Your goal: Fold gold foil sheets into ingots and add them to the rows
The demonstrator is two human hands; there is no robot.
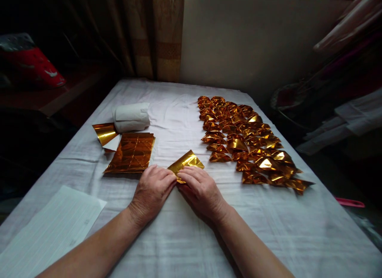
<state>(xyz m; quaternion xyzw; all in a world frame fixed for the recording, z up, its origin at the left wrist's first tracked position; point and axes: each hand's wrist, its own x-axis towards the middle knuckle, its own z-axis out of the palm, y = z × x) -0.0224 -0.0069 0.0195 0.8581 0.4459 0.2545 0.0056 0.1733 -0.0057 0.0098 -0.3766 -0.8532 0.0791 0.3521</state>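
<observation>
The left hand (152, 190) and the right hand (200, 190) lay flat, fingers together, pressing the near edge of a gold foil sheet (186, 162) on the white cloth (268, 230), near the middle. A stack of gold sheets (131, 152) lay to the left. Many folded gold pieces (247, 142) were in rows on the right.

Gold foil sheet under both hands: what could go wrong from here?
1. Both hands, left hand and right hand, press the near edge of the gold foil sheet; its far corner stands free, so the glossy sheet could slip and crease off-line.
2. The folded gold pieces lie close on the right; a right-hand sweep might scatter them.
</observation>
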